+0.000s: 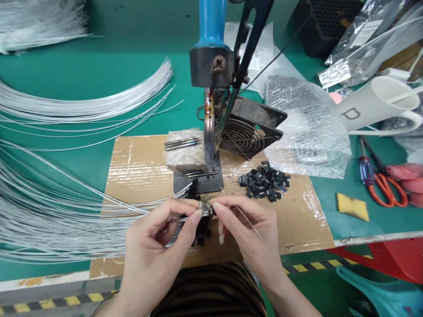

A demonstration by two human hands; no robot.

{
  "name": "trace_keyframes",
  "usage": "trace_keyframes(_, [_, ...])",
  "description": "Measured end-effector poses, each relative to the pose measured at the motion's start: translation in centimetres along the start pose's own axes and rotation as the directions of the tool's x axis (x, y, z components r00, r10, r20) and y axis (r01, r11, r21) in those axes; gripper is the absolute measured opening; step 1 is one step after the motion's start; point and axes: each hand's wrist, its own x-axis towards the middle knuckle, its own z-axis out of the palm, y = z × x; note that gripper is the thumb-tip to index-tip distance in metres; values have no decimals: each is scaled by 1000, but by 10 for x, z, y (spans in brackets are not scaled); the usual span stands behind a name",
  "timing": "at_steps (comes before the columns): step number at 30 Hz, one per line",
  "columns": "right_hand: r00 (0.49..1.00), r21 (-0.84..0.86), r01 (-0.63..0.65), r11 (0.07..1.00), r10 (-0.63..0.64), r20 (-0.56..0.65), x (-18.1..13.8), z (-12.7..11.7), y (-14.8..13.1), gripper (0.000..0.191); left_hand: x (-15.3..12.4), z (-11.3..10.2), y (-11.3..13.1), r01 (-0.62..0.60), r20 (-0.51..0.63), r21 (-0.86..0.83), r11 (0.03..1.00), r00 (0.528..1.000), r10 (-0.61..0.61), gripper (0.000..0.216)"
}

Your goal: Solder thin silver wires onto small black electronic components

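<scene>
A small piece with a black end [212, 211] is held between both hands, just in front of the iron's upright stand area, over the cardboard sheet [132, 167]. The left hand [158, 246] has its grip drawn together, thumb against forefinger, on the paler side of the piece; the fingertips hide much of it. The right hand [253, 224] pinches the black end in an equally tight grip, and a thin wire [256, 232] runs across that hand. Beneath and beside the left hand lie many white wires [82, 220], with black ends gathered near the fingers. Past the fingertips, a blue-handled soldering iron [209, 132] points down beside a wrapped block [185, 154] bearing metal rods [183, 143]. A pile of loose black pieces [265, 181] lies to the right on the cardboard, near a fan [254, 127]. Farther right on the green tabletop [327, 189] are a yellow sponge [352, 207], scissors [388, 191] and a white cup [366, 108]
</scene>
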Motion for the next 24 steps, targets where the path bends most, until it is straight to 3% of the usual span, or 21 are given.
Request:
trace_keyframes(10, [1000,-27,9,1000,-9,12,0,0,0,7,5,1,6,54,72,-179,982,997,-41,14])
trace_keyframes(24, [999,-89,45,995,-44,8,-2,0,0,8,6,3,7,56,39,-194,979,998,-50,14])
